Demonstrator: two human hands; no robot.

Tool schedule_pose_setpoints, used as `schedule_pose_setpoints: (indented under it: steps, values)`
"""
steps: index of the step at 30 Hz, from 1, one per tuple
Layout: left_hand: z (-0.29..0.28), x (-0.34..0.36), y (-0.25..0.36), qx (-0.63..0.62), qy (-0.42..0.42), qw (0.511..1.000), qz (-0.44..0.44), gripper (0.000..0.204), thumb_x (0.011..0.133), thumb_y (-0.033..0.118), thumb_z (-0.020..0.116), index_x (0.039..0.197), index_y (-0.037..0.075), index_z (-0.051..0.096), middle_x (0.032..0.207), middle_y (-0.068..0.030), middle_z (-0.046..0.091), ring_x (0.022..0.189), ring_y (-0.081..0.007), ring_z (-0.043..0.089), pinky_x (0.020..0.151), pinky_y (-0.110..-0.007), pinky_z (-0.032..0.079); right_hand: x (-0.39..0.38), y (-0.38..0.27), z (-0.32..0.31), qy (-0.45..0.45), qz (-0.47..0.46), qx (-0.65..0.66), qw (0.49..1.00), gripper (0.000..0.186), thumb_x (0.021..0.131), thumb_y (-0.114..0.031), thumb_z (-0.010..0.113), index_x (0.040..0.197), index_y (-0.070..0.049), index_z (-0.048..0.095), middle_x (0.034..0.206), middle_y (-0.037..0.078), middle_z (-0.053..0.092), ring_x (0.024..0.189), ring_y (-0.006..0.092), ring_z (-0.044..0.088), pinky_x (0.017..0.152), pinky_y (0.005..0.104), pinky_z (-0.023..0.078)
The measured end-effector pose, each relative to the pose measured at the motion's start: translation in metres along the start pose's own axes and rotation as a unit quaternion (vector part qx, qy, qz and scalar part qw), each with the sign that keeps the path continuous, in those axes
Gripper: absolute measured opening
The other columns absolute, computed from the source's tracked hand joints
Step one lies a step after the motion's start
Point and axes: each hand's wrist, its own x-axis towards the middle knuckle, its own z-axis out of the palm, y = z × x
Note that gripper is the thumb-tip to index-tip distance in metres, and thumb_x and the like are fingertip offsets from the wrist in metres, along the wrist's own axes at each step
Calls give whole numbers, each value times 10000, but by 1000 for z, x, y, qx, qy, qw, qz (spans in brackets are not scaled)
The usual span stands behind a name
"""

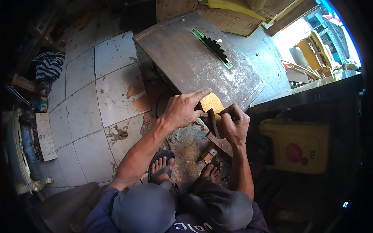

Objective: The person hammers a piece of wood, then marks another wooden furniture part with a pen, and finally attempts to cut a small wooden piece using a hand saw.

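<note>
A light yellow-brown wood block (211, 101) rests at the near edge of the saw table, and a paler side face of it hangs toward me. My left hand (185, 108) is closed on the block's left side, its index finger stretched over the top and its thumb underneath. My right hand (236, 123) is curled in a pinch against the block's right side. A small dark tip shows at its fingers, too little to name. Farther off, a toothed dark saw blade (214, 47) stands up through a green-edged slot in the metal saw table (175, 42).
Wooden furniture parts (229, 19) stand beyond the table. A yellow container (295, 145) sits under a dark bench on the right. Sawdust and wood scraps lie around my sandalled feet (161, 165). Cracked tiles (112, 89) cover the floor at left, beside a striped cloth (49, 66).
</note>
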Motion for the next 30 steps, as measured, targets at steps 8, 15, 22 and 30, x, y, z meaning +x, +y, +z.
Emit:
schedule_pose_setpoints:
  steps: [8, 15, 22, 30]
  values:
    - [-1, -1, 3, 1, -3, 1000, -6, 792, 797, 165, 849, 1523, 156, 534, 1415, -169, 656, 1225, -374, 679, 1037, -450, 572, -4, 4, -7, -26, 30, 11, 999, 90, 842, -62, 634, 802, 11, 667, 674, 118, 656, 590, 119, 599, 580, 309, 490]
    - [0, -5, -2, 7, -7, 1000, -6, 781, 810, 213, 862, 1518, 163, 537, 1424, -167, 652, 1230, -371, 679, 1035, -452, 572, -6, 2, -5, -35, 48, 25, 998, 88, 835, -54, 633, 779, 10, 653, 638, 97, 636, 580, 97, 585, 577, 299, 488]
    - [0, -1, 2, 4, -14, 1000, -12, 771, 809, 226, 868, 1508, 155, 550, 1415, -171, 658, 1230, -365, 681, 1032, -439, 573, -5, 4, -10, -34, 42, 21, 998, 102, 836, -50, 619, 754, 8, 640, 615, 83, 625, 551, 94, 579, 543, 291, 472]
    - [-3, -1, 5, 12, -21, 999, -25, 781, 790, 216, 879, 1500, 136, 562, 1406, -175, 663, 1242, -365, 675, 1037, -439, 565, -9, 7, -11, -60, 80, 67, 993, 113, 826, -59, 619, 737, 10, 634, 572, 78, 584, 520, 85, 555, 510, 298, 449]
